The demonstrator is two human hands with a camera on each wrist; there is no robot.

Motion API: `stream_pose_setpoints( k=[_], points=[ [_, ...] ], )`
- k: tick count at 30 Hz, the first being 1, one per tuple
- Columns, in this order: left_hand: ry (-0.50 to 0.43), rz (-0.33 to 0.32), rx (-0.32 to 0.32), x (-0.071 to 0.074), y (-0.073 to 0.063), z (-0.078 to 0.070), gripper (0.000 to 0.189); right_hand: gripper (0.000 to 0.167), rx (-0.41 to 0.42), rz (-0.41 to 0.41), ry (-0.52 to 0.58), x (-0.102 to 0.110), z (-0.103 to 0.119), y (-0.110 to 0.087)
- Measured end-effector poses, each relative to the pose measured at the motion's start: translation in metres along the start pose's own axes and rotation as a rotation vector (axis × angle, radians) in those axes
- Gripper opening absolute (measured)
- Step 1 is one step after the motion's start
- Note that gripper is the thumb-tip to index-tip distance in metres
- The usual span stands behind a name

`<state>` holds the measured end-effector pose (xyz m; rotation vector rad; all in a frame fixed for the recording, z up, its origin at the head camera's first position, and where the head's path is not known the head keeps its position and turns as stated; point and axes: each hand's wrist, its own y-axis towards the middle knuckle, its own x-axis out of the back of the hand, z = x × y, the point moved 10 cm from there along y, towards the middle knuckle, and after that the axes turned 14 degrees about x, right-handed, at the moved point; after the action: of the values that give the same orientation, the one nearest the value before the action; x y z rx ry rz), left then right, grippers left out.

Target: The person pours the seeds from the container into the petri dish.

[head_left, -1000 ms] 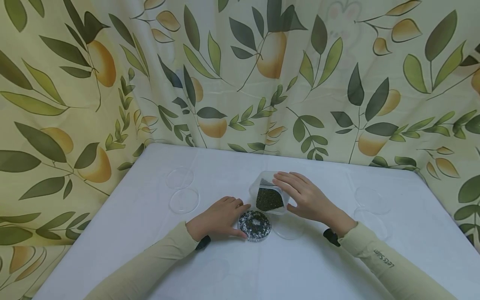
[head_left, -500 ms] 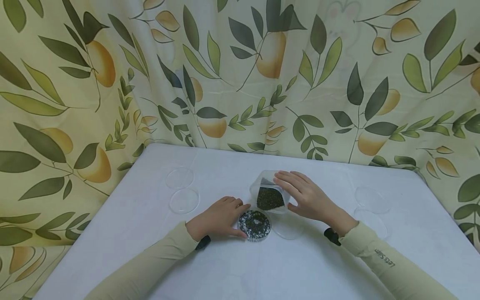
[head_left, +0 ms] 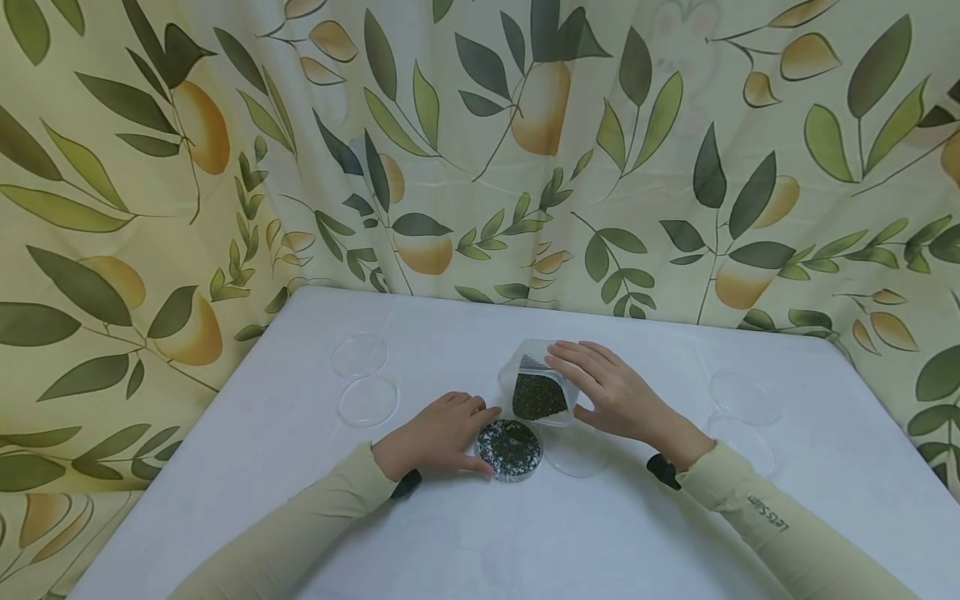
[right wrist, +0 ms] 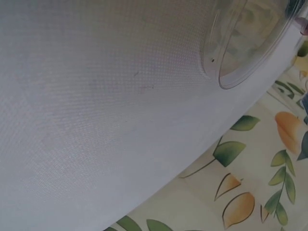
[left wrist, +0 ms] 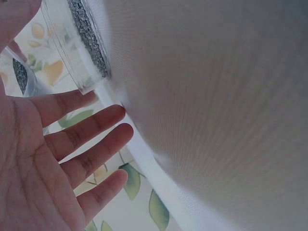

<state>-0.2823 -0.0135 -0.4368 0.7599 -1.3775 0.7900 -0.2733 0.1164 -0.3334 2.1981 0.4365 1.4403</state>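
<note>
In the head view my right hand [head_left: 611, 392] grips a clear plastic tub [head_left: 511, 377], tilted toward a petri dish [head_left: 510, 452]. Dark, fine granules [head_left: 538, 398] lie against the tub's lower side. More of them cover much of the dish over something white. My left hand [head_left: 442, 429] rests at the dish's left side, index finger and thumb at its wall. The left wrist view shows the dish wall [left wrist: 65, 43] above the index finger, with the other fingers [left wrist: 91, 125] straight and spread. The right hand's fingers are hidden in the right wrist view.
A clear round dish [head_left: 577, 477] lies right of the filled one, also seen in the right wrist view. Two clear discs [head_left: 367, 401] lie at the left, and two more [head_left: 741, 446] at the right. Behind the white table [head_left: 450, 333] hangs a leaf-patterned curtain [head_left: 480, 225].
Dark granules have spread over the white patch in the middle of the petri dish. The tub has shifted very slightly; both hands stay almost where they were.
</note>
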Motion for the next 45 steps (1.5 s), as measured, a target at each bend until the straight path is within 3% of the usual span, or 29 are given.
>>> stream_pose_setpoints(
  k=[45],
  points=[
    [-0.007, -0.013, -0.004, 0.0014, 0.0, 0.0004, 0.085, 0.095, 0.032, 0.001, 0.033, 0.0014, 0.0091, 0.0052]
  ],
)
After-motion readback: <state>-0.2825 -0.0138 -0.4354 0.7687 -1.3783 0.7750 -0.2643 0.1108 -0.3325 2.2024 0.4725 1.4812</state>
